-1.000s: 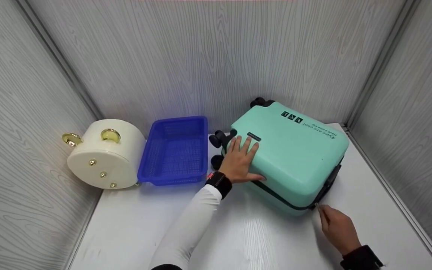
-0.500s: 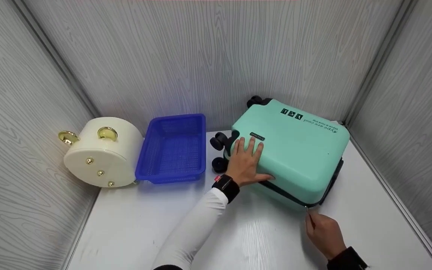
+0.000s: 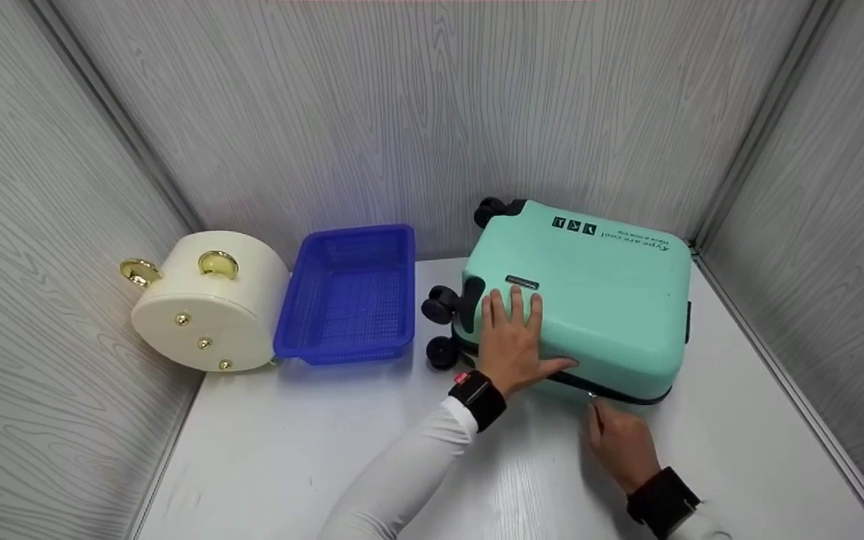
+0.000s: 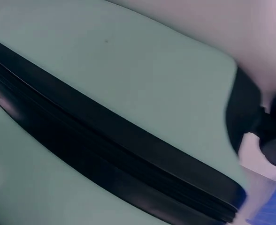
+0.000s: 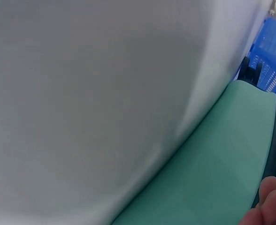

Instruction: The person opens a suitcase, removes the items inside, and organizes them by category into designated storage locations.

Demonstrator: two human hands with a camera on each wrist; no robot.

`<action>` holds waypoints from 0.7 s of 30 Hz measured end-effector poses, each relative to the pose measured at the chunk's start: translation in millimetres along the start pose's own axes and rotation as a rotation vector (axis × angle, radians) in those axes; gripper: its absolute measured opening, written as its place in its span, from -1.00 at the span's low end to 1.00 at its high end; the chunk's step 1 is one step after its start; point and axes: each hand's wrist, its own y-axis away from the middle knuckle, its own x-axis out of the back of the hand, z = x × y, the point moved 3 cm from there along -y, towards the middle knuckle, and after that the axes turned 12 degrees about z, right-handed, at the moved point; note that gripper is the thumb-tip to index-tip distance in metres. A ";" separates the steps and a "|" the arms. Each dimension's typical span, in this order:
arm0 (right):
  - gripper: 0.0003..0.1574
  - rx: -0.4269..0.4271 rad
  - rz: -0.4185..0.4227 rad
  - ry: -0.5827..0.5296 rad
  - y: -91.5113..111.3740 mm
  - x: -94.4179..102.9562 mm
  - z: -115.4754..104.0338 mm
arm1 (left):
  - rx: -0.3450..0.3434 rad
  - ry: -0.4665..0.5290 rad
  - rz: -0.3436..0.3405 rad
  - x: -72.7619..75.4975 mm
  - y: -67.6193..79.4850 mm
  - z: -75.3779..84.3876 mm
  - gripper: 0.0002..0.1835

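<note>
A mint-green suitcase (image 3: 589,292) lies flat on the white table, its black wheels (image 3: 441,306) toward the left. My left hand (image 3: 513,349) presses on its top near the wheel end, fingers spread and straight, thumb along the front edge. At the front side, my right hand (image 3: 622,441) pinches a small metal zipper pull (image 3: 592,395) on the black zipper seam. The left wrist view shows the black zipper band (image 4: 105,131) between the two shell halves. In the right wrist view, curled fingertips (image 5: 272,199) sit beside the seam.
A blue plastic basket (image 3: 411,300) stands left of the suitcase. Beside it, a cream round case (image 3: 252,277) with gold rings and studs lies tipped near the left wall. Grey wood-patterned walls (image 3: 432,112) enclose the table (image 3: 289,450) at the back and both sides.
My right hand has moved left along the front seam with the zipper pull, from the near right corner. The suitcase has turned slightly, and my left hand has shifted a little right and nearer.
</note>
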 end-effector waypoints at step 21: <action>-0.78 0.018 -0.083 0.031 -13.5 -13.1 3.9 | -0.013 0.277 -0.003 12.9 1.9 -71.1 0.23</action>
